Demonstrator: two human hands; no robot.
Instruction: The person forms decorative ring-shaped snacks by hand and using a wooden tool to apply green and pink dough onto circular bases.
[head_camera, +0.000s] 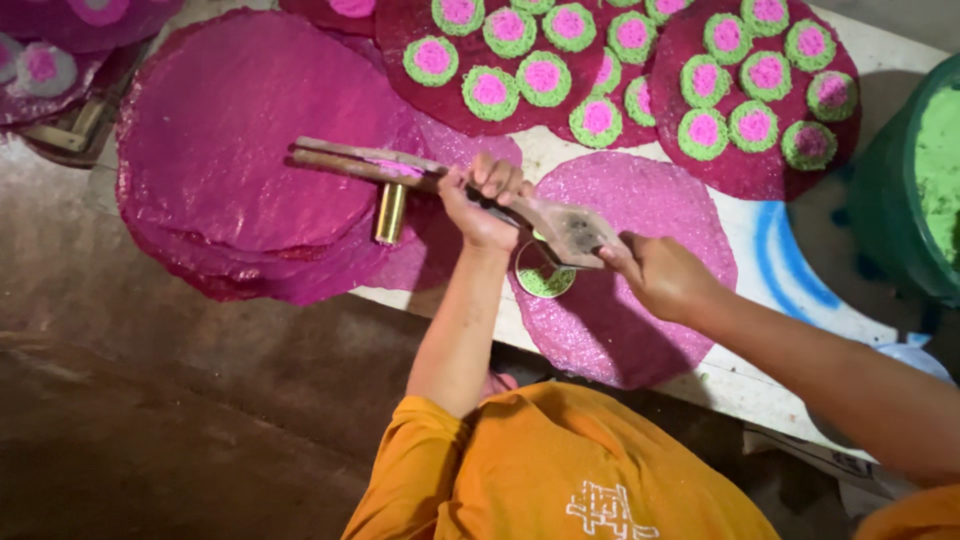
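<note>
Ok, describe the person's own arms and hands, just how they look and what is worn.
Both arms are bare from above the elbow down. The left hand and right hand wear no gloves; no rings or watch show. Short orange sleeves belong to an orange shirt with a small white printed mark on it.

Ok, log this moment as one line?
left hand: grips wooden press | right hand: at press end | green ring on pink sheet

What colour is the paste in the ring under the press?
Green, in the ring on the pink sheet; head view.
</note>
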